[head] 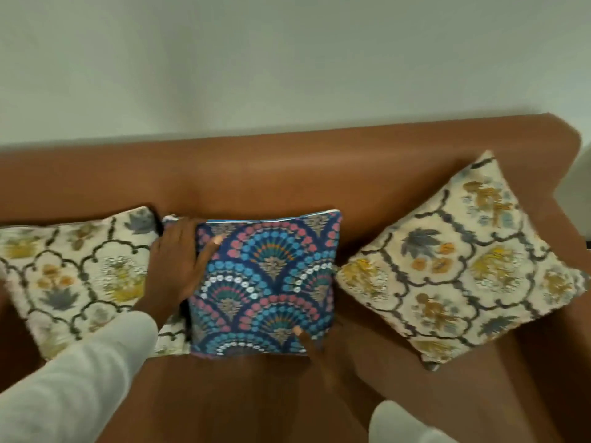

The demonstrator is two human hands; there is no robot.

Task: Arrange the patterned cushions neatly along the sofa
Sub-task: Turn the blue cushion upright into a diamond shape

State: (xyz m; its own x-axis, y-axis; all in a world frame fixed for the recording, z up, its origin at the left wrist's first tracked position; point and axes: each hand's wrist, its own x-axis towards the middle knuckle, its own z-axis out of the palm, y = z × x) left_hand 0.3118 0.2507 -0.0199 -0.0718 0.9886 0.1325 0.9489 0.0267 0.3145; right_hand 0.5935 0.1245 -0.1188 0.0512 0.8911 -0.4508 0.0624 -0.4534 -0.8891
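Head view: three patterned cushions on one brown sofa [287, 174].

We count one blue fan-pattern cushion [268, 282] at the middle of the seat, square-on, its top edge level along the backrest, its lower edge near the seat front. We count two cream floral cushions: the left cream cushion [73, 276] lies roughly square, its right edge tucked under the blue one; the right cream cushion [463, 260] sits apart, turned on its corner like a diamond, top corner against the backrest. Our left hand [179, 266] clamps the blue cushion's upper left corner, thumb on its face. Our right hand [323, 356] pinches its lower right corner, blurred. Two pale grey sleeves [73, 385] show.
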